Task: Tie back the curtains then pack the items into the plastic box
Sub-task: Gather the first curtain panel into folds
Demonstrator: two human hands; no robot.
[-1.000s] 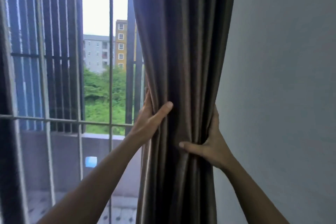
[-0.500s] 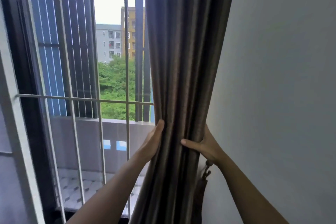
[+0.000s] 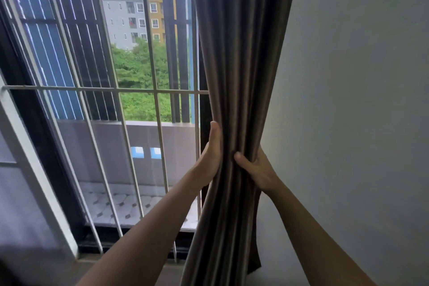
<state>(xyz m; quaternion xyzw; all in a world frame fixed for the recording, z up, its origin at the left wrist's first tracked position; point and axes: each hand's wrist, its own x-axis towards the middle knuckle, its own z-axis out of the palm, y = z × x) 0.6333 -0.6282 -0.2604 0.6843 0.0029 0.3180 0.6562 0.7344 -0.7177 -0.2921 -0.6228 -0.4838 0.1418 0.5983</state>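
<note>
A dark brown curtain (image 3: 241, 53) hangs in tight folds at the right side of the window, gathered into a narrow bundle at waist height. My left hand (image 3: 212, 153) presses against the bundle's left edge, thumb pointing up. My right hand (image 3: 255, 169) wraps the bundle from the right, thumb across the front folds. Both hands squeeze the fabric together at the same height. A strip of the same brown cloth (image 3: 254, 260) hangs behind the curtain's lower right. The plastic box is out of sight.
A white metal window grille (image 3: 104, 89) with vertical bars stands left of the curtain, with a balcony wall (image 3: 144, 146) and tiled floor beyond it. A plain grey wall (image 3: 359, 100) fills the right side, close to the curtain.
The view has tilted down and shifted right. Both hands slid lower on the curtain and squeezed it into a narrower bundle. The metal hook seen by my right wrist is now hidden.
</note>
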